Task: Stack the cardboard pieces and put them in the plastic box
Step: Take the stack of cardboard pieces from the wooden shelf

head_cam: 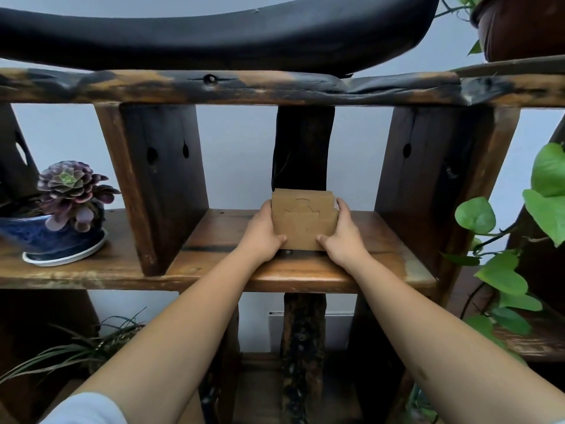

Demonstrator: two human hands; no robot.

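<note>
A stack of brown cardboard pieces point(303, 220) stands upright on edge on the middle wooden shelf point(305, 270), in front of a dark post. A cut outline shows on the front piece. My left hand point(263, 237) grips the stack's left side, thumb across the lower front. My right hand point(344, 237) grips its right side the same way. No plastic box is in view.
Thick wooden uprights point(159, 185) point(428, 185) wall the compartment left and right. A purple succulent in a blue pot point(65, 221) sits on the shelf to the left. Green vine leaves point(501, 270) hang at the right. A black padded object point(214, 32) lies on the top shelf.
</note>
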